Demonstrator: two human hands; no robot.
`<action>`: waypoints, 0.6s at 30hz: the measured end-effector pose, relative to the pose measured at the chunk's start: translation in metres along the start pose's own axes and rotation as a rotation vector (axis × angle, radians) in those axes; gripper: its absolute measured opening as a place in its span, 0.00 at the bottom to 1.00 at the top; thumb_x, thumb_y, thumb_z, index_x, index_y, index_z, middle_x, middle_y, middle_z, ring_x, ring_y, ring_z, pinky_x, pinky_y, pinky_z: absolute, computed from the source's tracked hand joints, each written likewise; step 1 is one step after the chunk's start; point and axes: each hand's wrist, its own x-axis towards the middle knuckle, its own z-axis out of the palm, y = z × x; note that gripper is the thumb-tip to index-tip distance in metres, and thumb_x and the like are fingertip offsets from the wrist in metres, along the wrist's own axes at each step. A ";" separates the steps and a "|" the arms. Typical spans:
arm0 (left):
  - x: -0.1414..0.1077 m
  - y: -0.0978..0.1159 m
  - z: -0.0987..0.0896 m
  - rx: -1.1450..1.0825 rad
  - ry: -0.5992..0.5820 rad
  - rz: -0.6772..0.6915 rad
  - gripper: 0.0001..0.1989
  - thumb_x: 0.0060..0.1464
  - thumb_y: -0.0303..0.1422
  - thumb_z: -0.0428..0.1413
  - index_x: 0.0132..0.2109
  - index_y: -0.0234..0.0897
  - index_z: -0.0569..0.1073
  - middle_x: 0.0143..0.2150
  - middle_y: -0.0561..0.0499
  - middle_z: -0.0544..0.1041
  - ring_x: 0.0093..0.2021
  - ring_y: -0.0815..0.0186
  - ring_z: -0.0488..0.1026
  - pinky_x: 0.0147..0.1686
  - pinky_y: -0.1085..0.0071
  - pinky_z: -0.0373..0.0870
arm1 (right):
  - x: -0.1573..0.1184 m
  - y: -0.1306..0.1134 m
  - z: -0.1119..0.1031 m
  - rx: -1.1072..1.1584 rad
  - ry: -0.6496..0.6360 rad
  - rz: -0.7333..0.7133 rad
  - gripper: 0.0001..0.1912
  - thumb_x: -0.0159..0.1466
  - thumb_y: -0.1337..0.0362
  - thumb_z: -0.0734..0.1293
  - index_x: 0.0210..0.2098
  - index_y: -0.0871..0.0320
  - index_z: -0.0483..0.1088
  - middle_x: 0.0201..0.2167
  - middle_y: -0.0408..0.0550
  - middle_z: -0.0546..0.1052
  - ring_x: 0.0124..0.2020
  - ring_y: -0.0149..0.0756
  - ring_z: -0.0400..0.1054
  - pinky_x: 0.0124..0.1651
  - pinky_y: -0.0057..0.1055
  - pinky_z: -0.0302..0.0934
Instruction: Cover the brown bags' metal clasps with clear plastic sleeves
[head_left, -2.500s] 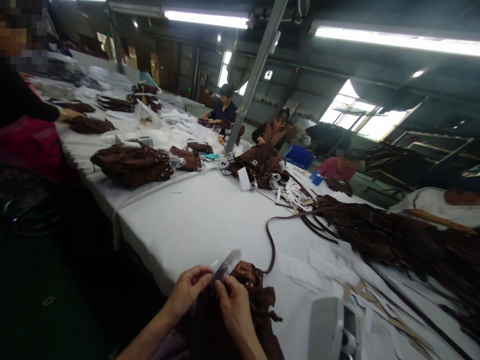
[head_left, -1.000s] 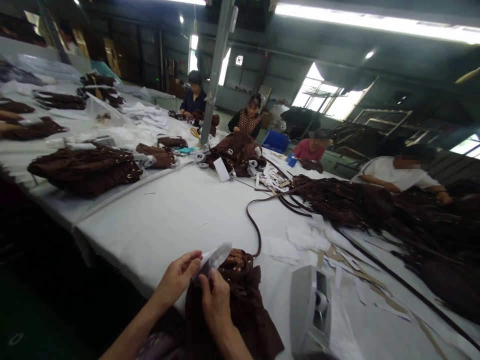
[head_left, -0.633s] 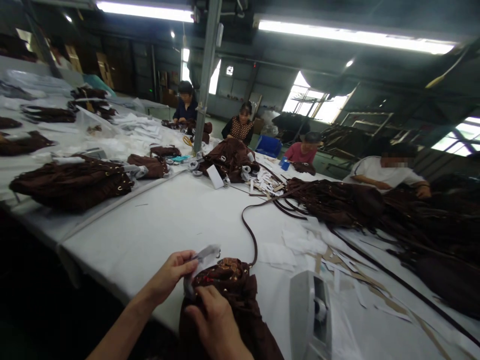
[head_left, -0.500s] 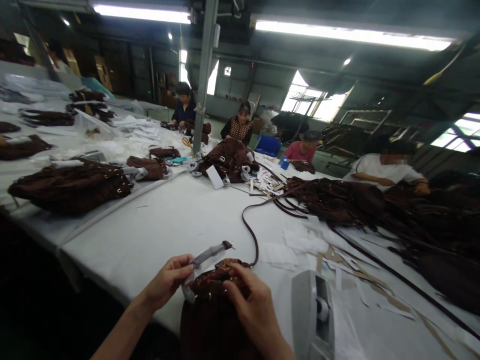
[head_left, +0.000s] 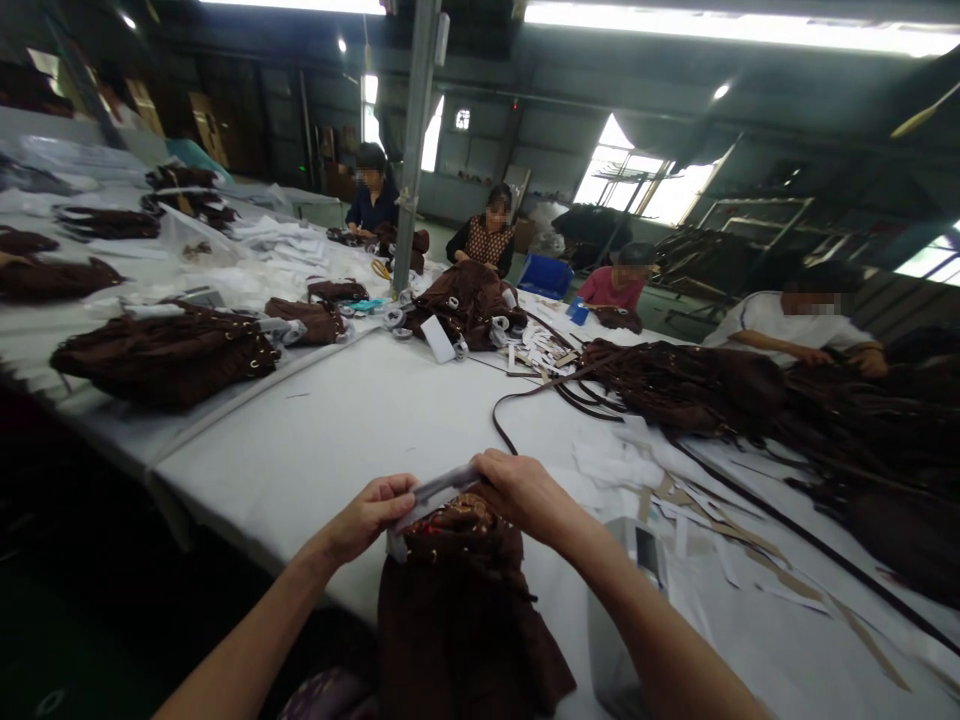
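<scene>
A: What've we got in hand rn?

B: The handle (head_left: 445,485), w/ grey wrap (head_left: 397,545) round it. Our L hand (head_left: 384,503) pinches it btw thumb & fingers nr one end; our R hand (head_left: 519,492) grips the other end from above, tho some of its fingers are hidden.

A: & the bag (head_left: 450,620)?

B: Right in front of us at the near edge of the table (head_left: 300,450), its mouth (head_left: 454,518) just below the handle.

A: How do we do this bit well?

B: Looks like we're holding the handle straight, so IMO: light, even pull both sides, no twist, else the wrap could bunch or tear.

A: Anything else?

B: Yep: the grey unit (head_left: 606,620) is under our R forearm (head_left: 630,595), so elbow up. Strap (head_left: 498,408) lies loose beyond the bag; we shouldn't let it snag.
</scene>
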 end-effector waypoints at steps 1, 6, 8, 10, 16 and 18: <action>0.000 0.001 0.000 0.017 -0.010 0.012 0.17 0.47 0.43 0.62 0.36 0.33 0.72 0.26 0.53 0.69 0.24 0.72 0.62 0.24 0.76 0.57 | 0.002 -0.001 -0.009 -0.077 -0.017 -0.028 0.03 0.62 0.66 0.67 0.31 0.56 0.69 0.27 0.41 0.71 0.26 0.30 0.64 0.28 0.26 0.49; -0.007 -0.011 0.004 0.117 -0.041 0.064 0.19 0.52 0.47 0.58 0.38 0.34 0.71 0.30 0.53 0.69 0.29 0.70 0.63 0.29 0.76 0.60 | 0.012 -0.010 -0.032 -0.300 -0.060 -0.071 0.05 0.66 0.62 0.64 0.35 0.55 0.71 0.28 0.43 0.72 0.24 0.30 0.63 0.26 0.27 0.43; -0.011 -0.025 0.006 0.162 0.005 0.076 0.21 0.54 0.51 0.53 0.37 0.34 0.70 0.28 0.54 0.68 0.26 0.71 0.61 0.26 0.76 0.58 | 0.012 -0.010 -0.033 -0.357 -0.113 -0.091 0.05 0.66 0.61 0.64 0.37 0.54 0.71 0.28 0.44 0.73 0.24 0.31 0.64 0.26 0.28 0.43; -0.014 -0.037 0.006 0.180 0.069 0.092 0.23 0.56 0.53 0.49 0.32 0.35 0.67 0.22 0.57 0.63 0.21 0.73 0.56 0.21 0.77 0.52 | 0.011 -0.009 -0.030 -0.369 -0.148 -0.108 0.04 0.66 0.61 0.65 0.38 0.53 0.71 0.29 0.43 0.73 0.24 0.30 0.64 0.26 0.28 0.43; -0.006 -0.021 0.017 0.344 0.102 0.174 0.23 0.49 0.50 0.59 0.43 0.36 0.71 0.31 0.53 0.73 0.30 0.68 0.67 0.29 0.75 0.63 | 0.009 -0.004 -0.010 -0.287 -0.073 -0.057 0.05 0.65 0.60 0.65 0.36 0.55 0.71 0.28 0.43 0.73 0.25 0.31 0.66 0.26 0.27 0.45; -0.002 -0.004 0.024 0.518 0.143 0.226 0.33 0.43 0.43 0.65 0.56 0.40 0.67 0.49 0.48 0.74 0.48 0.58 0.69 0.48 0.68 0.64 | 0.011 -0.004 -0.002 -0.298 -0.056 -0.027 0.08 0.66 0.58 0.64 0.37 0.56 0.70 0.30 0.45 0.74 0.27 0.32 0.67 0.27 0.27 0.46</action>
